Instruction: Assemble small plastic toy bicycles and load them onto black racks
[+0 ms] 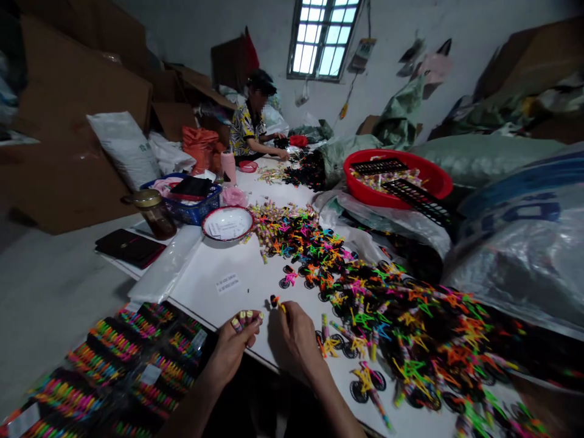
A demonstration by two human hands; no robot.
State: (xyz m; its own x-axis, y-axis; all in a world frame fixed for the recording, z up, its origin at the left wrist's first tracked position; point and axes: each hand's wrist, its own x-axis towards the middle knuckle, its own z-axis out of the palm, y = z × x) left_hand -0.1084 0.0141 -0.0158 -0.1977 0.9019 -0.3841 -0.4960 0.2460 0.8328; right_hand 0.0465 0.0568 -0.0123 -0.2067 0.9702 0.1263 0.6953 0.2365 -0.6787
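My left hand (232, 348) is closed around several small patterned tubes (247, 317), their pale ends pointing up and away from me. To its right, over the table's near edge, my right hand (297, 333) pinches a small black and orange toy piece (274, 301). Part of that piece is hidden by the fingers. Beside my right hand lie toy bicycles with black wheels, some joined to patterned tubes, such as a yellow and pink toy bicycle (365, 383). A large heap of bright toy bicycles (401, 316) spreads along the right side of the table.
A white enamel bowl (228, 224), a blue basket (196, 205) and a lidded jar (152, 213) stand at left. Packed colourful toys (109, 340) lie below left. A red basin (396, 194) sits right. Another person (249, 131) works at the far end.
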